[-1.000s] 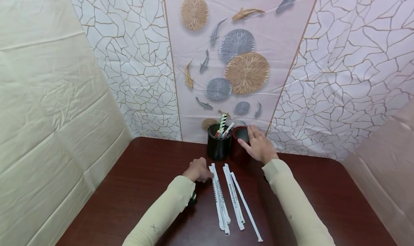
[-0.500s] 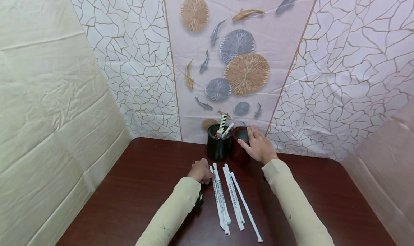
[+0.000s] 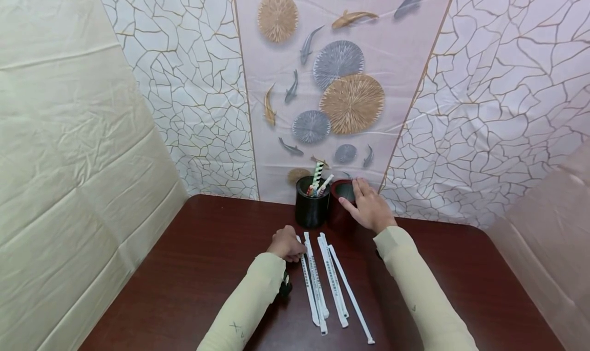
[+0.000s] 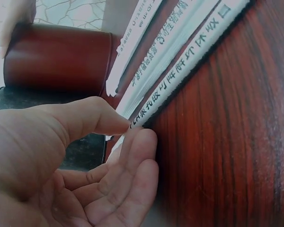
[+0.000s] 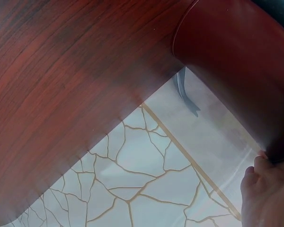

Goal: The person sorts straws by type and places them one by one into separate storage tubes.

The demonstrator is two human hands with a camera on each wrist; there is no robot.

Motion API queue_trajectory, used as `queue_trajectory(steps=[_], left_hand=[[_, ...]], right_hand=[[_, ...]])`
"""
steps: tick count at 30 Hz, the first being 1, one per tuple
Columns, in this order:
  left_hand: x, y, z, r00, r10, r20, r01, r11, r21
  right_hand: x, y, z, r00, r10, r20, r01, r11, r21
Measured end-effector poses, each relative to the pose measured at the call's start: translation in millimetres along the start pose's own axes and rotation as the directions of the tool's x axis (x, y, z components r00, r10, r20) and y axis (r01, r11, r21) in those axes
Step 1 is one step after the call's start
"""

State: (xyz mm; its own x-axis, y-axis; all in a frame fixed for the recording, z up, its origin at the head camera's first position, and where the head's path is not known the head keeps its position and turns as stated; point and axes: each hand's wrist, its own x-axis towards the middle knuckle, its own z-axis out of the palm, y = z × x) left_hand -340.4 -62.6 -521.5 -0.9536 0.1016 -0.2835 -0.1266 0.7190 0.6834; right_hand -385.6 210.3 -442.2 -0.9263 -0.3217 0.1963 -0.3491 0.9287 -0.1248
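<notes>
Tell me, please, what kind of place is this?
Probably a small staged work corner, not a real café: a dark wooden table boxed in by hung printed sheets, with wrapped straws and two cups.

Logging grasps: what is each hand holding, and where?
Left hand pinches the far end of a white paper-wrapped straw; right hand holds the dark red cylindrical cup at its rim.

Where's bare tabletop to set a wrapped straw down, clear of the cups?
Bare table lies left of the left hand, and more lies right of the right sleeve. It is crowded between the forearms, where wrapped straws lie, and at the back by the black cup and red cup.
</notes>
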Motion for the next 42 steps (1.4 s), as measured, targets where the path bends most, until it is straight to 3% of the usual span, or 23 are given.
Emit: queue_trajectory(steps=[4, 9, 15, 25, 34, 42], left_hand=[[-21.8, 13.9, -12.2, 0.999, -0.034, -0.004, 0.034, 0.999, -0.007], [-22.2, 16.7, -21.0, 0.999, -0.047, -0.011, 0.047, 0.999, -0.018], [-26.6, 21.6, -37.3, 0.999, -0.007, -0.053, 0.004, 0.998, -0.055], [-35.1, 37.4, -70.7, 0.989, 0.061, -0.138, -0.065, 0.998, -0.02], [-42.3, 58.9, -107.8, 0.952, 0.229, -0.205, -0.224, 0.973, 0.046], [-49.2, 90.3, -138.0, 0.9, 0.337, -0.276, -0.309, 0.941, 0.138]], right_hand=[[0.3, -0.9, 1.9, 1.0, -0.002, 0.004, 0.002, 1.0, 0.006], [0.4, -0.3, 2.3, 1.0, 0.009, 0.009, -0.009, 1.0, 0.005], [0.6, 0.9, 2.2, 1.0, 0.008, 0.005, -0.008, 1.0, 0.005], [-0.1, 0.5, 1.5, 1.0, 0.015, 0.021, -0.015, 1.0, 0.003], [0.4, 0.1, 2.1, 0.999, 0.018, 0.026, -0.018, 1.0, 0.001], [0.8, 1.2, 2.4, 0.999, 0.019, 0.026, -0.019, 1.0, 0.004]])
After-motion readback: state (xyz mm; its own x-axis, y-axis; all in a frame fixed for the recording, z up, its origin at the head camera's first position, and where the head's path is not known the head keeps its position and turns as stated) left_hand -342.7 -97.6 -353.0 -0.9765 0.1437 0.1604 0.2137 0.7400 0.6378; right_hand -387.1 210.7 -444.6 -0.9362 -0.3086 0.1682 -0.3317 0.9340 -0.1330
